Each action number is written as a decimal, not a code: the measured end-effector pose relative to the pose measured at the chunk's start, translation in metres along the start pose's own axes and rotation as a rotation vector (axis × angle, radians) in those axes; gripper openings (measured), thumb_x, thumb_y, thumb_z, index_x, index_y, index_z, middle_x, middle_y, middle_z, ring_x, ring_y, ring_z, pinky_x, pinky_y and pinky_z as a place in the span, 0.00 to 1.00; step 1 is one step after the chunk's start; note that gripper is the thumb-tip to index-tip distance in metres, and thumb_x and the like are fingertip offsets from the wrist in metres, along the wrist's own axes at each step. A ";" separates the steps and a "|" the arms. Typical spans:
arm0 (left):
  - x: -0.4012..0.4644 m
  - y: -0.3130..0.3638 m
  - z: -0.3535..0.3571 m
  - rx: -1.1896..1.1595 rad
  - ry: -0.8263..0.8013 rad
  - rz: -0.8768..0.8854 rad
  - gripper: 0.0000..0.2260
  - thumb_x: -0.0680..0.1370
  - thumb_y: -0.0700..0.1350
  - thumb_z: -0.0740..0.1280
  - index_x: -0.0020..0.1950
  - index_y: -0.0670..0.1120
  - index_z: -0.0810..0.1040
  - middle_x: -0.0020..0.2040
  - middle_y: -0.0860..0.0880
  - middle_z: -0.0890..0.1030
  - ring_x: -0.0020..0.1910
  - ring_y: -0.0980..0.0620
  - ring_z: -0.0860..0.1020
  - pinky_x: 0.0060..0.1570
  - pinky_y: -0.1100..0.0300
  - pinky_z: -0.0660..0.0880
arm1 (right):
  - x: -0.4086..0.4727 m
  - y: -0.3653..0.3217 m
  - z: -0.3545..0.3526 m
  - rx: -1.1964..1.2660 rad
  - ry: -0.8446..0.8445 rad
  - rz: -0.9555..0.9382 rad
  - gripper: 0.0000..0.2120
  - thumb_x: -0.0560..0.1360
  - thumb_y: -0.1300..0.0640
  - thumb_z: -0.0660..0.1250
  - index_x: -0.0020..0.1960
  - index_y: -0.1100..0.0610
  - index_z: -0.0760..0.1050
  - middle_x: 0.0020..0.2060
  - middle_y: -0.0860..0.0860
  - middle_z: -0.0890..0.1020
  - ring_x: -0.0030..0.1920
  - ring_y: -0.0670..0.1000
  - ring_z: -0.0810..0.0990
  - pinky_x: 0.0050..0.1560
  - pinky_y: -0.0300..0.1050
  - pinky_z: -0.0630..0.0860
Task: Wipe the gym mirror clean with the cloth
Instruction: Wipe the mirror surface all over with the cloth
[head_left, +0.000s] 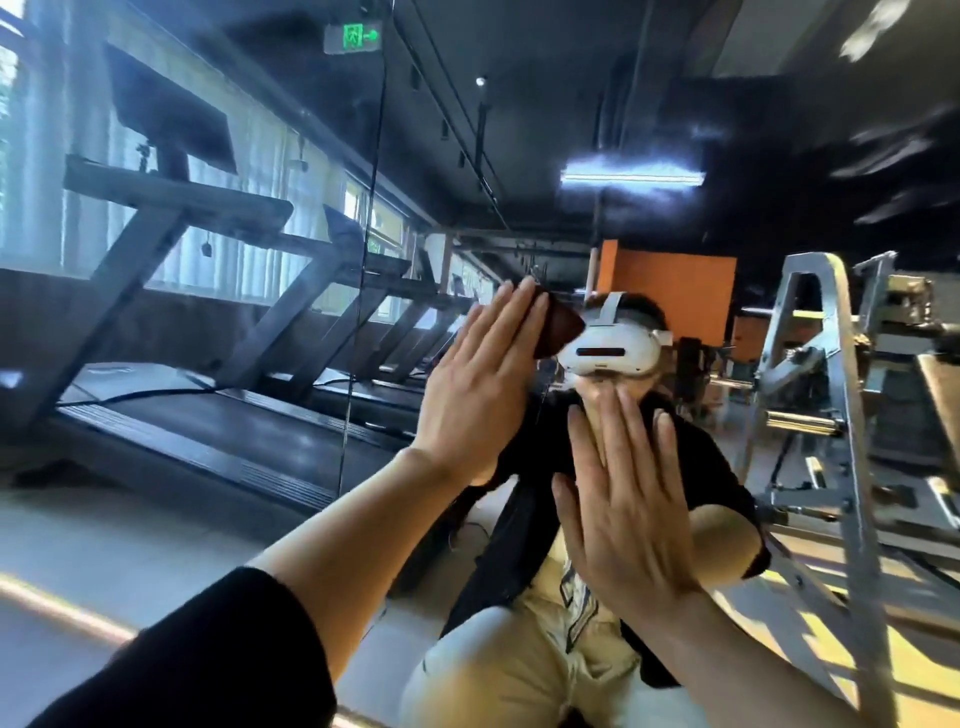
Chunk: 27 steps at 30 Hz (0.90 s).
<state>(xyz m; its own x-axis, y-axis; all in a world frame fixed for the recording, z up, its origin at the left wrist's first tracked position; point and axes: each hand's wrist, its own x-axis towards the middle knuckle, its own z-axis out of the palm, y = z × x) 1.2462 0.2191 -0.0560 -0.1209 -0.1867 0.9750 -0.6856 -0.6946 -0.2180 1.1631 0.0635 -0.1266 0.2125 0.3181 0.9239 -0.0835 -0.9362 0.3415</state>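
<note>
The gym mirror (675, 156) fills almost the whole view and reflects me, kneeling close in front of it. My left hand (478, 384) reaches up from the lower left with straight fingers and presses a dark brown cloth (558, 327) flat against the glass. Only the cloth's right part shows past the fingertips. My right hand (618, 514) lies lower and to the right, palm flat on the glass, fingers spread and straight, holding nothing.
Smears (883, 156) mark the glass at the upper right. A vertical seam or cable (363, 234) runs down the mirror left of my hands. Treadmills (208, 312) show at the left, a metal weight rack (841, 389) at the right.
</note>
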 end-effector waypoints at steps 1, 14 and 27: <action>-0.002 -0.015 -0.005 0.019 0.021 -0.085 0.23 0.82 0.40 0.64 0.76 0.37 0.66 0.77 0.39 0.66 0.77 0.42 0.62 0.75 0.44 0.62 | -0.002 -0.006 0.002 -0.023 -0.012 -0.002 0.29 0.83 0.49 0.54 0.78 0.66 0.61 0.78 0.66 0.58 0.79 0.64 0.55 0.79 0.63 0.50; -0.162 0.003 -0.009 0.014 -0.120 0.003 0.32 0.79 0.40 0.69 0.80 0.42 0.58 0.80 0.44 0.60 0.79 0.44 0.59 0.77 0.49 0.57 | -0.014 -0.023 0.013 -0.120 -0.062 0.016 0.34 0.83 0.46 0.55 0.80 0.68 0.52 0.79 0.68 0.50 0.80 0.65 0.48 0.79 0.62 0.49; -0.089 0.000 -0.007 -0.033 0.029 -0.265 0.22 0.83 0.41 0.58 0.75 0.35 0.66 0.76 0.38 0.65 0.77 0.39 0.62 0.77 0.46 0.59 | -0.040 -0.025 0.014 -0.115 -0.083 -0.048 0.32 0.85 0.46 0.49 0.80 0.66 0.50 0.80 0.65 0.49 0.81 0.63 0.48 0.80 0.59 0.47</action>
<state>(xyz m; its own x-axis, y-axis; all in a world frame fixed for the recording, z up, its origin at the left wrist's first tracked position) 1.2523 0.2408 -0.1429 0.0458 0.0193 0.9988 -0.7191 -0.6934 0.0464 1.1705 0.0720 -0.1747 0.2978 0.3439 0.8905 -0.1816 -0.8954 0.4065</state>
